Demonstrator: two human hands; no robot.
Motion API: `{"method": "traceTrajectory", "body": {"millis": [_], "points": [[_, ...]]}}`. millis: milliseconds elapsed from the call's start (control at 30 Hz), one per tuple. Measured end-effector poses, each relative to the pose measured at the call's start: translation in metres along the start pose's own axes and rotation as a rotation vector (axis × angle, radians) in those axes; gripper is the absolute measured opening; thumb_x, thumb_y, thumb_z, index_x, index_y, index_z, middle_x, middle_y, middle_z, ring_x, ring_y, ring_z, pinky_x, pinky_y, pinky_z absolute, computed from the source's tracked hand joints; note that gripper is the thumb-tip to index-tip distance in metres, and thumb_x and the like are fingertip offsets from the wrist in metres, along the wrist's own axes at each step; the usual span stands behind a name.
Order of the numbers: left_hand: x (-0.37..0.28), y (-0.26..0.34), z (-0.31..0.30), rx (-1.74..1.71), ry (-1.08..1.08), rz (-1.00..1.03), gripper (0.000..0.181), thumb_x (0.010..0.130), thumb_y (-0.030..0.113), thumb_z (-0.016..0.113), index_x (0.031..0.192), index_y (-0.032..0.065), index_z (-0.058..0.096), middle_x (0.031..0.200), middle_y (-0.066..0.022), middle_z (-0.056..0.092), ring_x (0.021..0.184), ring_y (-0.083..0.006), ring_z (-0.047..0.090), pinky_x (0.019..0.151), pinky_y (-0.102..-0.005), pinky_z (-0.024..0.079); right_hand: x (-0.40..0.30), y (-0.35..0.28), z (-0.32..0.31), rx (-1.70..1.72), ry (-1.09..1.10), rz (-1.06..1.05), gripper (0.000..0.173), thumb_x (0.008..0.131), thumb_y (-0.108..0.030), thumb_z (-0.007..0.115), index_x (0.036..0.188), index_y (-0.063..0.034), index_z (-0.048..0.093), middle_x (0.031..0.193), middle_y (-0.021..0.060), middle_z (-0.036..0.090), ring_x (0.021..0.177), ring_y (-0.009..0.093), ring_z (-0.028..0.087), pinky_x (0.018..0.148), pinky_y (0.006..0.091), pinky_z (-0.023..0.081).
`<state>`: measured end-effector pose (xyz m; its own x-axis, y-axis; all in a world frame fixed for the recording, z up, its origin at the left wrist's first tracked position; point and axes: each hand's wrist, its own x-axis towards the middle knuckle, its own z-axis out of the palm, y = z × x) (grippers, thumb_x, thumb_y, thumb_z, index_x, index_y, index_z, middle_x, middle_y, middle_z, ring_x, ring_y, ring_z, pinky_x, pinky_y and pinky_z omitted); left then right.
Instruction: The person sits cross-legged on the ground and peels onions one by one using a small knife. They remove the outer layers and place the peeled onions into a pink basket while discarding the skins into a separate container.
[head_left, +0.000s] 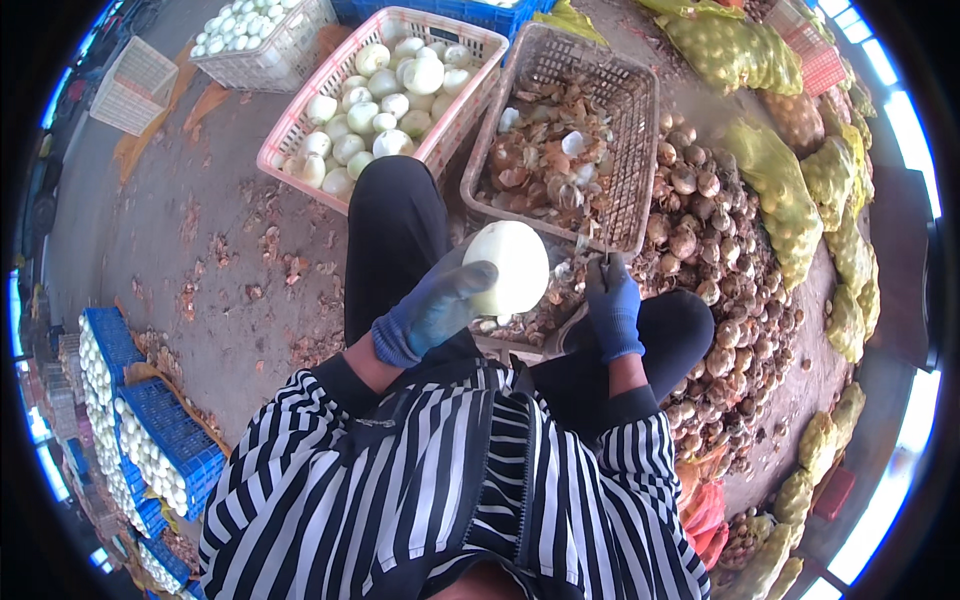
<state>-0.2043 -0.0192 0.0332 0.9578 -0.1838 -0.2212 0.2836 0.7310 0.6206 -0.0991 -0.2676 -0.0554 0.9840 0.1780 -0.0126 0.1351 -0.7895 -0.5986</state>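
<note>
My gloved left hand (442, 300) grips a large peeled white onion (510, 268) above my lap. In my gloved right hand (613, 304) is a small knife, its thin blade (607, 238) pointing away from me and its handle mostly hidden by the fingers. Just beyond that hand stands a dirty plastic crate (649, 150) with brown onion skins (551, 161) inside. To its left, a pink-and-white crate (300, 112) holds many peeled onions (364, 118). Unpeeled onions (724, 251) lie heaped on the floor at my right.
Full yellow mesh sacks (772, 195) line the right side. Blue crates of peeled onions (161, 420) stand at the left. At the upper left are a white crate of onions (262, 64) and another white crate (135, 86). Loose skins (300, 266) litter the concrete floor.
</note>
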Motion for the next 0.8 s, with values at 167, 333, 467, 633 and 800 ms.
{"method": "traceTrajectory", "body": {"millis": [167, 333, 467, 633, 800], "points": [[0.003, 0.029, -0.007, 0.215, 0.12, 0.185, 0.088, 0.074, 0.029, 0.077, 0.147, -0.001, 0.038, 0.131, -0.0131, 0.057, 0.122, -0.0241, 0.057, 0.104, -0.0381, 0.047, -0.007, 0.009, 0.015, 0.095, -0.048, -0.089, 0.021, 0.093, -0.028, 0.063, 0.096, -0.0075, 0.064, 0.082, 0.0228, 0.068, 0.08, 0.044, 0.067, 0.067, 0.0506, 0.052], [-0.002, 0.101, -0.047, 0.104, 0.278, 0.532, 0.075, 0.082, 0.026, 0.077, 0.142, -0.0022, 0.041, 0.127, -0.0134, 0.059, 0.113, -0.0262, 0.063, 0.096, -0.0393, 0.055, -0.003, -0.007, 0.011, 0.12, -0.096, -0.008, 0.02, 0.094, -0.028, 0.064, 0.096, -0.0079, 0.063, 0.08, 0.0212, 0.068, 0.075, 0.041, 0.068, 0.062, 0.0482, 0.051], [0.002, 0.142, -0.129, 0.291, 0.562, 0.59, 0.072, 0.081, 0.016, 0.08, 0.14, -0.0016, 0.043, 0.126, -0.0134, 0.06, 0.112, -0.0241, 0.063, 0.095, -0.0362, 0.055, 0.001, -0.004, 0.022, 0.07, -0.123, -0.084, 0.02, 0.094, -0.027, 0.064, 0.095, -0.0067, 0.063, 0.08, 0.0209, 0.068, 0.073, 0.041, 0.067, 0.062, 0.0488, 0.051], [0.019, 0.117, -0.223, 0.96, 1.0, 0.537, 0.087, 0.067, 0.017, 0.092, 0.138, 0.002, 0.044, 0.132, -0.013, 0.055, 0.118, -0.0228, 0.058, 0.097, -0.0354, 0.052, 0.008, -0.014, 0.034, -0.017, -0.208, -0.206, 0.018, 0.093, -0.024, 0.064, 0.095, -0.0054, 0.064, 0.084, 0.0178, 0.069, 0.078, 0.039, 0.067, 0.065, 0.0466, 0.051], [0.038, 0.094, -0.252, 1.763, 0.845, 0.345, 0.087, 0.06, 0.026, 0.084, 0.137, 0.0085, 0.048, 0.124, -0.0185, 0.058, 0.116, -0.0369, 0.057, 0.097, -0.0467, 0.049, 0.011, -0.028, 0.023, -0.018, -0.227, -0.199, 0.019, 0.091, -0.019, 0.067, 0.104, -0.0053, 0.065, 0.091, 0.0176, 0.07, 0.08, 0.036, 0.068, 0.068, 0.0427, 0.054]]}}
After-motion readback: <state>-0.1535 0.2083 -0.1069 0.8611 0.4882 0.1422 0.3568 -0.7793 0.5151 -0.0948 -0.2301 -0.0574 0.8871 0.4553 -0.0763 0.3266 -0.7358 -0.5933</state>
